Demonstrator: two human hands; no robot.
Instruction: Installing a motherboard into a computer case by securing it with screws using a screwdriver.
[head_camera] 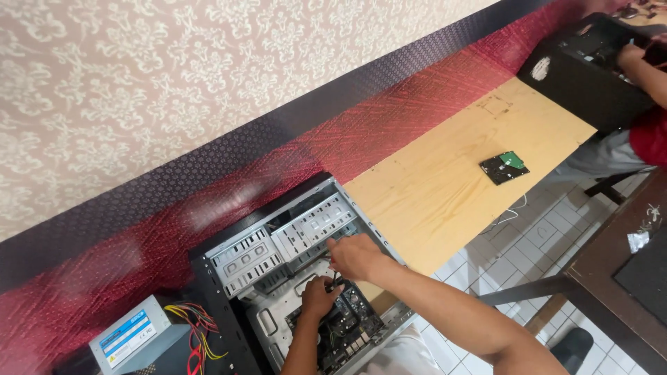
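Observation:
An open computer case [229, 253] lies on its side on the plywood table [445, 180]. Both my hands are inside it, above the dark motherboard [347, 333]. My left hand [318, 295] is curled into a fist around a thin dark cable [337, 280]. Just above it, beside the grey metal drive cage [313, 226], my right hand [354, 255] has its fingers bent down at the same cable's upper end. Whether the right hand grips anything is hidden.
A grey power supply [132, 337] with red, yellow and black wires [198, 333] lies left of the case. A bare hard drive [504, 167] rests further along the table. Another person's arm [649, 69] reaches into a black case [583, 76] at top right. A dark table [611, 278] stands at right.

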